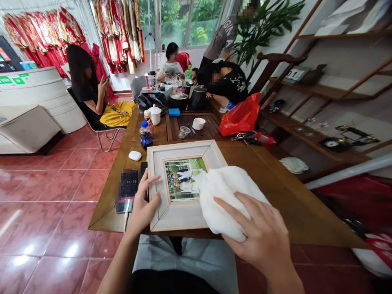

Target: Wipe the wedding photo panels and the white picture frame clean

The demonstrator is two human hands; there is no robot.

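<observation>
A cream wooden picture frame (pixel 180 218) lies flat on a brown wooden table (pixel 269 196), holding a photo of two people in a garden (pixel 183 179). My left hand (pixel 144 200) grips the frame's left edge, with the thumb on its face and the fingers behind. My right hand (pixel 257 228) presses a crumpled white cloth (pixel 229 200) onto the frame's right side, and the cloth covers part of the photo. A smartphone (pixel 127 190) lies just left of my left hand.
A white earbud case (pixel 135 155) and a dark bottle (pixel 146 134) stand beyond the frame, near a tea tray (pixel 196 126) with cups and a kettle. A red plastic bag (pixel 240 115) and keys lie at the table's far right. Several seated people are at the far end.
</observation>
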